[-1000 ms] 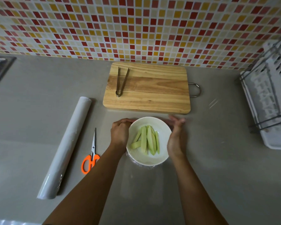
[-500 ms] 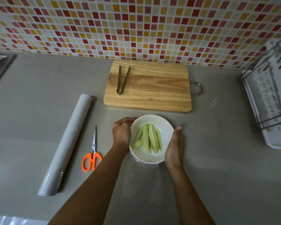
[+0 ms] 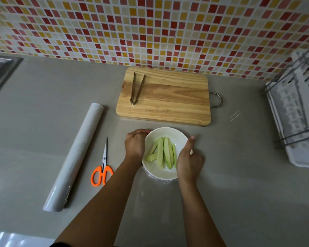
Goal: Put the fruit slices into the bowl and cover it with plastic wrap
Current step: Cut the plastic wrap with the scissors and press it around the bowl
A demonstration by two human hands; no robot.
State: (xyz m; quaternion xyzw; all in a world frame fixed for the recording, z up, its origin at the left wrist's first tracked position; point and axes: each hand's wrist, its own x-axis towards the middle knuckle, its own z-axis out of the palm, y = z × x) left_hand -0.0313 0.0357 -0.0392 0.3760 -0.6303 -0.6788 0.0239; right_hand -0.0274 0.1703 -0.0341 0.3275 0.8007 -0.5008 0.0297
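View: head camera, the only view.
Bowl [image 3: 168, 130]: white, lower centre of the frame, on the grey counter [image 3: 239, 175] just below the cutting board [image 3: 164, 97].
Fruit slices [image 3: 165, 154]: pale green wedges, all inside the bowl; none on the board.
Plastic wrap [image 3: 141, 196]: clear sheet, faint sheen on the counter below the bowl, crinkled at the lower left rim. Whether it spans the whole mouth cannot be confirmed.
Handling, wrap: judged very light, limp and self-clinging, prone to tear or bunch. Best taken at the free edges and pulled taut, then pressed under the rim.
Handling, bowl: judged rigid, smooth, breakable, light enough to slide; steady it at the wall.
Left hand [image 3: 135, 145]: knuckles up at the bowl's upper left rim, fingers curled tight, apparently pinching film there.
Right hand [image 3: 188, 161]: against the bowl's right wall, thumb straight along the rim, fingers curled under; what it grips, if anything, cannot be told.
Forearms: both enter from the lower edge and converge on the bowl.
Nearby: wrap roll [image 3: 75, 155] and scissors [image 3: 103, 170] at left, tongs [image 3: 136, 90] on the board.
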